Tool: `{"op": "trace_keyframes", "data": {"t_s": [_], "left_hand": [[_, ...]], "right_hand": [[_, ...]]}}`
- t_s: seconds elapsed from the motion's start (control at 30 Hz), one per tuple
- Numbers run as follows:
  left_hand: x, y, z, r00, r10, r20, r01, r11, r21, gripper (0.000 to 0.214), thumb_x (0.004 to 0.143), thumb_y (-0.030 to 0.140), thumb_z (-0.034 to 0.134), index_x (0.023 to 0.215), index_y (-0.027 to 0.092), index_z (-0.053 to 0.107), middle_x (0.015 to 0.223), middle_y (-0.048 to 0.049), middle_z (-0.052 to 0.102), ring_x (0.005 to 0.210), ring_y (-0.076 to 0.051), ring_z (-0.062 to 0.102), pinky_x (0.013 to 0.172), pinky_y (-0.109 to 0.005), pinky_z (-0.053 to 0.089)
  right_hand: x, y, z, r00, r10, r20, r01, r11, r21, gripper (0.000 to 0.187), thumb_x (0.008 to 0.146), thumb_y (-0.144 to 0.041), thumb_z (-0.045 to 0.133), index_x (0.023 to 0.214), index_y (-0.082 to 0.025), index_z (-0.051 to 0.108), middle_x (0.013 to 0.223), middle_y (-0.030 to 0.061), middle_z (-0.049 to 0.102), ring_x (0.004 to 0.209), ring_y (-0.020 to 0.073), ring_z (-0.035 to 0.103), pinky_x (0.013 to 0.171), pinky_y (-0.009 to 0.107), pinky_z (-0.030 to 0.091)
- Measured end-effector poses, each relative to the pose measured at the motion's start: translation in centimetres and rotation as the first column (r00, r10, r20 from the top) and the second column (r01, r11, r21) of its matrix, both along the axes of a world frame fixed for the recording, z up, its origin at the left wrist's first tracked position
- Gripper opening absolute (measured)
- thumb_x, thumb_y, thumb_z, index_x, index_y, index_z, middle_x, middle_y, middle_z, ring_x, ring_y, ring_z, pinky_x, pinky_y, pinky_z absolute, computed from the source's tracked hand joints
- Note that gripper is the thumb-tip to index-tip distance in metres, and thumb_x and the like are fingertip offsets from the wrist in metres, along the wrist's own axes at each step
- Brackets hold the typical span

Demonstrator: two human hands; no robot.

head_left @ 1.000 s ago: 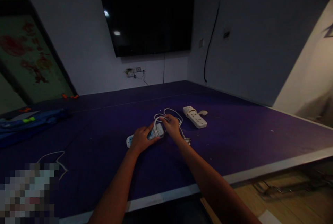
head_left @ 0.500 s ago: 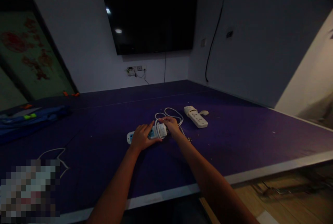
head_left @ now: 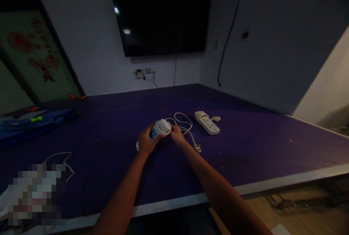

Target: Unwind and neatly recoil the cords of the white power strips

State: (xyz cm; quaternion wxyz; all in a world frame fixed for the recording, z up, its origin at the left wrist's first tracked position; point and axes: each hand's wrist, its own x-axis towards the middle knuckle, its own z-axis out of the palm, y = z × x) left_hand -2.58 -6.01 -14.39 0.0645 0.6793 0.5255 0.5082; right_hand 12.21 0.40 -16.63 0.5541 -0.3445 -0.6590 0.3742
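My left hand is closed around a white and blue power strip, whose right end is tilted up off the purple surface. White cord loops around that raised end, beside a white block. At its right side my right hand pinches the white cord. The rest of the cord curls on the surface behind my right hand and ends in a plug. To the right lies a second white power strip, its cord wound around its far end.
A dark blue cloth bundle lies at the left, with a blurred-out item and a thin white cable nearer. A television hangs on the wall above several sockets. The surface's pale front edge runs below my forearms.
The strip's right end has been lifted and tilted up in my left hand. My right hand has moved from on top of the strip's end to its right side, on the cord.
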Motion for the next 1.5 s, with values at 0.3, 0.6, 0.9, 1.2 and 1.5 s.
{"op": "trace_keyframes", "data": {"t_s": [0.3,0.6,0.9,1.2,1.5], "left_hand": [[-0.6,0.2,0.3,0.989,0.151,-0.008,-0.151,0.989,-0.010,0.072,0.074,0.056,0.059,0.135,0.021,0.042,0.128,-0.0123,0.056,0.117,-0.025,0.053,0.096,-0.037,0.043],[-0.5,0.0,0.8,0.963,0.268,-0.007,-0.268,0.963,-0.034,0.067,0.077,0.057,0.055,0.133,0.021,0.044,0.125,-0.0123,0.058,0.115,-0.027,0.054,0.091,-0.036,0.044],[-0.5,0.1,0.7,0.932,0.358,-0.059,-0.361,0.932,-0.034,0.064,0.077,0.062,0.049,0.121,0.016,0.050,0.110,-0.0151,0.065,0.105,-0.029,0.059,0.085,-0.037,0.044],[-0.5,-0.2,0.9,0.917,0.368,-0.153,-0.376,0.927,-0.023,0.067,0.078,0.062,0.048,0.124,0.014,0.049,0.110,-0.0163,0.065,0.101,-0.030,0.061,0.083,-0.037,0.045],[-0.6,-0.3,1.0,0.897,0.356,-0.261,-0.365,0.931,0.012,0.074,0.077,0.065,0.046,0.129,0.011,0.045,0.118,-0.0192,0.061,0.108,-0.031,0.058,0.087,-0.038,0.044]], "right_hand": [[-1.2,-1.3,0.1,0.938,-0.089,0.334,0.029,0.983,0.180,0.022,0.079,-0.014,0.046,0.081,-0.019,0.067,0.075,0.0040,0.069,0.081,0.0195,0.063,0.070,0.027,0.046],[-0.9,-3.0,1.1,0.810,-0.238,0.536,0.096,0.955,0.279,0.017,0.084,-0.020,0.049,0.089,-0.020,0.065,0.079,0.0054,0.068,0.071,0.0170,0.062,0.062,0.023,0.039],[-0.9,-4.5,2.2,0.700,-0.286,0.654,0.058,0.936,0.347,0.017,0.086,-0.023,0.045,0.090,-0.020,0.061,0.082,0.0075,0.069,0.074,0.0196,0.064,0.061,0.025,0.036],[-0.9,-5.0,2.4,0.625,-0.332,0.706,0.066,0.924,0.376,0.028,0.089,-0.024,0.041,0.108,-0.019,0.060,0.092,0.0088,0.070,0.081,0.0184,0.065,0.067,0.024,0.041],[-0.9,-5.4,2.5,0.542,-0.361,0.759,0.072,0.920,0.386,0.031,0.090,-0.024,0.038,0.108,-0.016,0.061,0.091,0.0097,0.070,0.079,0.0181,0.065,0.066,0.024,0.041]]}}
